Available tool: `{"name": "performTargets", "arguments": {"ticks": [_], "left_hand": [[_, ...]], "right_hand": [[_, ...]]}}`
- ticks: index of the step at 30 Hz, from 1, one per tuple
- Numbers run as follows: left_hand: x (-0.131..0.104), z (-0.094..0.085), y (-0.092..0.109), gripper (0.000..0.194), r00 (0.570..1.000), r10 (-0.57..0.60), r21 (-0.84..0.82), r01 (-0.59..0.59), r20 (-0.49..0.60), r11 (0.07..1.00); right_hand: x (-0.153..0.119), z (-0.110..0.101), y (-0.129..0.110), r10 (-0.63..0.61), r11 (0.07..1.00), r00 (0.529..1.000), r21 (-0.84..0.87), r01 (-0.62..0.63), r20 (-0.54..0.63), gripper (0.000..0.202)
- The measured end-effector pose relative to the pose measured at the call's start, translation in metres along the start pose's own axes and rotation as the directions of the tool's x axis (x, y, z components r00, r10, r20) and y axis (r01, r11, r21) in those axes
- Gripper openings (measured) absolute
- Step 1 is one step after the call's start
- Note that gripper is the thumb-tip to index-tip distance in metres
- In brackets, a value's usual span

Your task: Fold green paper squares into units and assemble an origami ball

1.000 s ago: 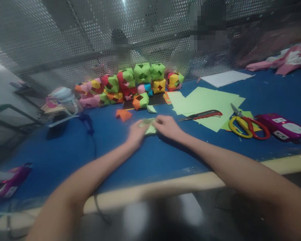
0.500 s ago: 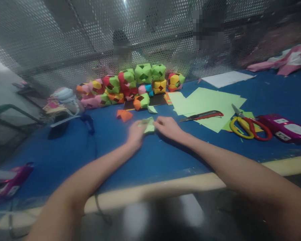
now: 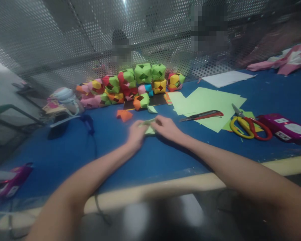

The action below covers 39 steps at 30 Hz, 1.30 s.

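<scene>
A small piece of folded pale green paper (image 3: 150,130) is between my two hands, just above or on the blue table. My left hand (image 3: 136,134) pinches its left side. My right hand (image 3: 167,128) has its fingers curled onto the paper's upper right part, hiding some of it. Beyond my hands lie a folded orange paper piece (image 3: 124,115) and a small pale green folded piece (image 3: 152,109). Further back, several folded paper cubes (image 3: 143,73) in green, red, yellow, pink and orange are stacked in a row.
Right of my hands, a utility knife (image 3: 203,115) lies on pale green paper sheets (image 3: 215,100). Scissors (image 3: 251,127) with yellow and red handles sit beside a purple box-like device (image 3: 283,127). A white sheet (image 3: 228,79) lies behind. Perforated metal panel (image 3: 90,40) stands at the back.
My right hand has shifted slightly left, its fingers now over the upper right of the green paper. My left hand stays nearly in place, still holding it.
</scene>
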State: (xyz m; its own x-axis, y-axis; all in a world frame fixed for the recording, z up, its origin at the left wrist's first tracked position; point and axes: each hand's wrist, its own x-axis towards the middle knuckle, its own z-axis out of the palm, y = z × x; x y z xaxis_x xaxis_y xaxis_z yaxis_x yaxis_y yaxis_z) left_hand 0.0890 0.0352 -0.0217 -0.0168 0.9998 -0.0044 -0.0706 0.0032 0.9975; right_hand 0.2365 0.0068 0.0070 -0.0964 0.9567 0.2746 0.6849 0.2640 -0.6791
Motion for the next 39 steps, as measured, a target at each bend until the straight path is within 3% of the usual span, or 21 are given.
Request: {"name": "performTargets", "arguments": {"ticks": [9,14,22,28,34,39], "left_hand": [[-0.005,0.002,0.004,0.018,0.994,0.052,0.005,-0.053,0.098,0.999],[-0.006,0.001,0.004,0.023,0.982,0.096,0.018,-0.1,0.162,0.995],[-0.006,0.0,0.006,0.021,0.979,0.125,0.074,-0.138,0.162,0.988],[-0.004,0.001,0.004,0.019,0.987,0.091,0.014,-0.094,0.136,0.996],[0.002,0.0,-0.001,0.017,0.995,0.085,-0.035,-0.084,0.048,0.996],[0.001,0.001,0.0,0.014,0.996,0.065,-0.053,-0.062,0.054,0.997]], "right_hand": [[0.004,-0.005,0.006,-0.179,0.982,0.981,0.048,0.183,-0.072,0.021],[0.005,-0.008,0.007,-0.195,0.98,0.979,0.034,0.197,-0.063,0.027],[0.004,-0.009,0.007,-0.209,0.978,0.978,0.006,0.209,-0.002,0.024],[0.006,-0.013,0.007,-0.181,0.983,0.983,0.017,0.18,0.026,0.021],[0.004,-0.011,-0.003,0.031,0.99,0.996,0.138,-0.043,0.088,0.027],[0.005,-0.003,-0.001,0.062,0.995,0.998,0.076,-0.064,0.034,0.022]]}}
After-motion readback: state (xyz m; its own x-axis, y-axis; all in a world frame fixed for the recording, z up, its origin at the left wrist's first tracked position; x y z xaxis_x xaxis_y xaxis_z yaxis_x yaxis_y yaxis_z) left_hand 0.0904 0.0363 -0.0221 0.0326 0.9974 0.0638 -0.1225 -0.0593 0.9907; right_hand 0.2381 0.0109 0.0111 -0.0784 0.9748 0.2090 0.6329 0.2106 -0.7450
